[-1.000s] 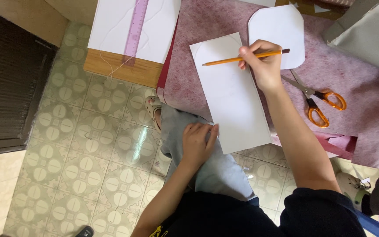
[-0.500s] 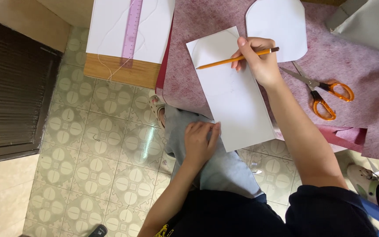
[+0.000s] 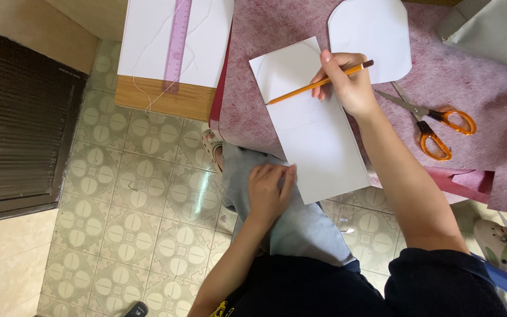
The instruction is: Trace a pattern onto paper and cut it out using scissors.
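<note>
Fingers of the right hand (image 3: 347, 85) are pinched shut on an orange pencil (image 3: 318, 84), whose tip touches the upper left part of a white card sheet (image 3: 312, 126); the fingertips themselves are mostly hidden behind the knuckles. The forearm runs down and to the right from the wrist. This sheet lies on pink felt cloth (image 3: 470, 76) covering the bench, its lower end hanging over the edge. The left hand (image 3: 270, 191) rests flat on the knee, fingers loosely together, holding nothing, fingertips touching the sheet's lower left edge. Just right of the right wrist lie orange-handled scissors (image 3: 426, 120), near a rounded white cutout (image 3: 371, 35) cut off at the top. Farther left, a pink ruler (image 3: 176, 41) lies on white paper (image 3: 142, 41) over a wooden board (image 3: 165, 100), with faint thread hard to make out.
</note>
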